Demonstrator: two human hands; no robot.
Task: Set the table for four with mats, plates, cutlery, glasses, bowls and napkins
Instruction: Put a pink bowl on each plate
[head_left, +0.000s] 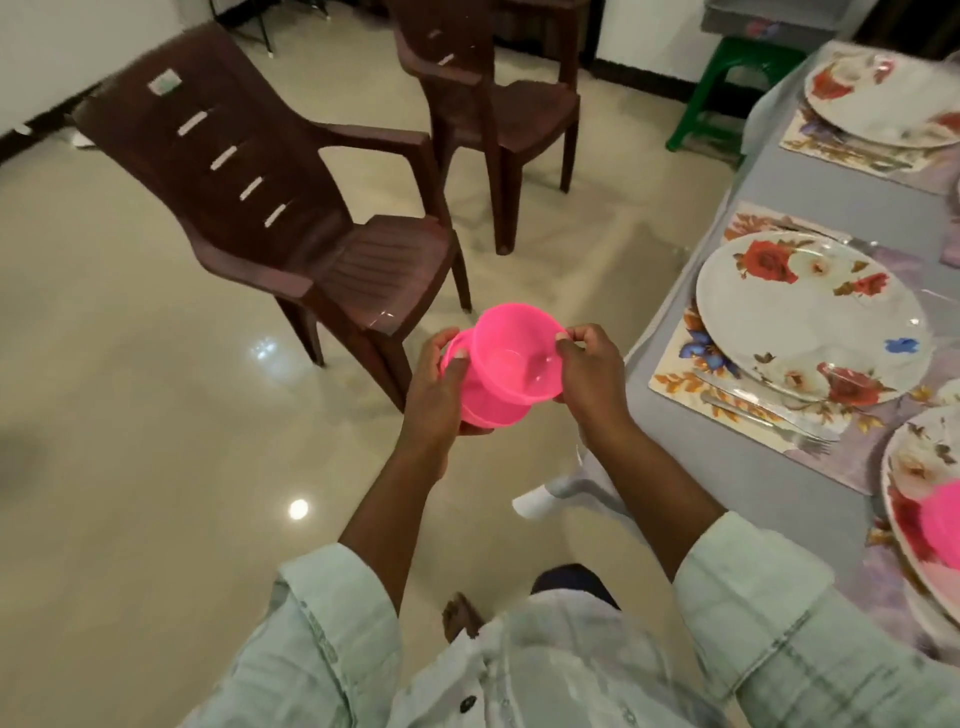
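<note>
I hold a small stack of pink plastic bowls (506, 364) in front of me, above the floor and left of the table. My left hand (441, 384) grips the lower bowls from the left. My right hand (589, 371) pinches the rim of the top bowl, which sits tilted and partly lifted out of the stack. On the grey table (810, 187) at the right lie floral mats, each with a flowered plate: a middle plate (810, 317), a far plate (883, 98) and a near plate (914, 483) that carries another pink bowl (945, 514). A fork (769, 415) lies on the middle mat (691, 379).
Two brown plastic chairs stand on the glossy tile floor, one (291, 208) close at the left, one (493, 104) farther back. A green stool (727, 88) stands past the table's far end. A white table leg (550, 496) is near my feet.
</note>
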